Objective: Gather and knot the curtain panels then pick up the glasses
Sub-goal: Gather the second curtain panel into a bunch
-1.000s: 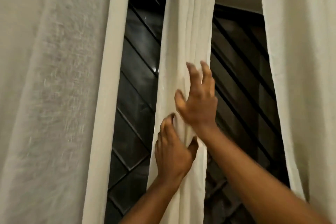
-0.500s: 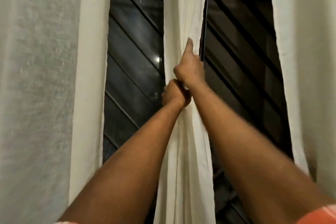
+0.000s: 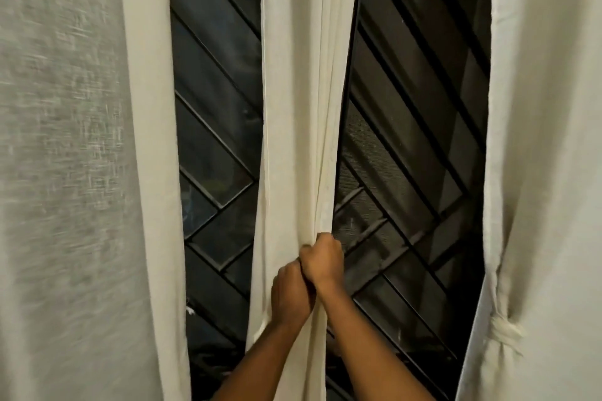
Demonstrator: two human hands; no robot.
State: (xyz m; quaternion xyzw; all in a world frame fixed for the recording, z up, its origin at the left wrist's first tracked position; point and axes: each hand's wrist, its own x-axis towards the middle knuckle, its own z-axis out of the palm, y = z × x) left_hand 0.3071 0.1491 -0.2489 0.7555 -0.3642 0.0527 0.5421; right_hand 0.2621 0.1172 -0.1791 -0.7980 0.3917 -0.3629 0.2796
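Observation:
A cream middle curtain panel (image 3: 299,91) hangs in front of a dark window, bunched into vertical folds. My right hand (image 3: 322,262) grips the gathered folds at mid height. Just below and touching it, my left hand (image 3: 291,295) grips the same panel. To the left hangs a wide curtain panel (image 3: 75,172), loose and ungathered. The right curtain panel (image 3: 547,107) is tied into a knot (image 3: 503,334) low down. No glasses are in view.
Behind the curtains is a dark window with a black metal grille (image 3: 410,127) of diagonal bars. Gaps between the panels show the glass on both sides of the middle panel.
Both hands went from open and reaching on the middle panel to clenched around it. The view has tilted, so the hands now sit lower in the frame and the right panel's knot shows.

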